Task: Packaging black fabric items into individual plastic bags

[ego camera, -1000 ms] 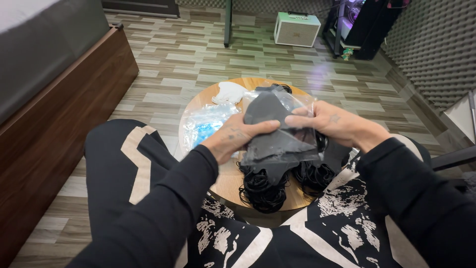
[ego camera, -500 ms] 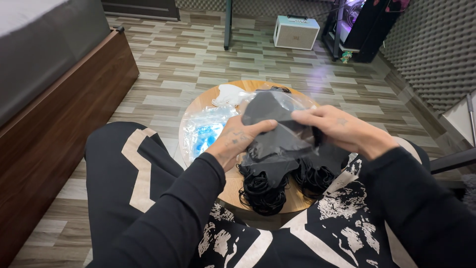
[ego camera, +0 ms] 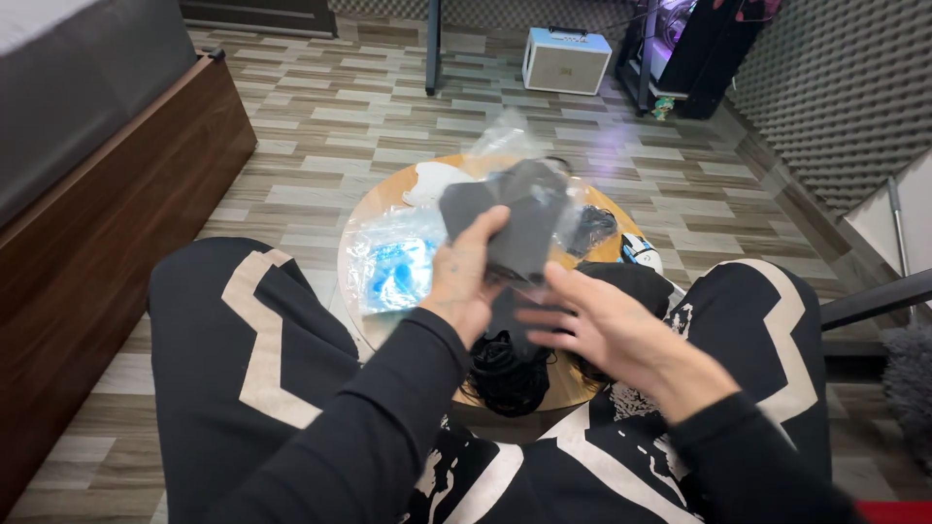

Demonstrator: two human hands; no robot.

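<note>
At the far left we see a dark wooden bed frame [ego camera: 126,223] standing on the striped plank floor [ego camera: 320,116]. Moving right, our left knee in black trousers with a pale stripe [ego camera: 252,330] sits just beside the round wooden table [ego camera: 374,209]. On the left part of the table lies a clear plastic bag with blue contents [ego camera: 393,267], and behind it, near the far rim, a white item [ego camera: 432,180]. Our left hand [ego camera: 466,281] is raised above the table and is closed on a stack of dark grey fabric pieces [ego camera: 519,218], thumb on the near face, with the stack fanned upward; a clear plastic wrapper [ego camera: 505,136] shows behind and above the stack. Below the hands, at the near rim of the table, lies a bundle of black coiled cord [ego camera: 510,374]. Our right hand [ego camera: 602,330] is open, fingers spread and pointing left toward the lower edge of the fabric stack; we cannot tell whether the fingertips touch it. Further right on the table lies another small black bundle [ego camera: 592,228]. Beyond the table, on the floor, a white box-shaped case [ego camera: 566,60] stands near a dark stand [ego camera: 680,58], and grey textured panels [ego camera: 835,87] cover the right wall.
</note>
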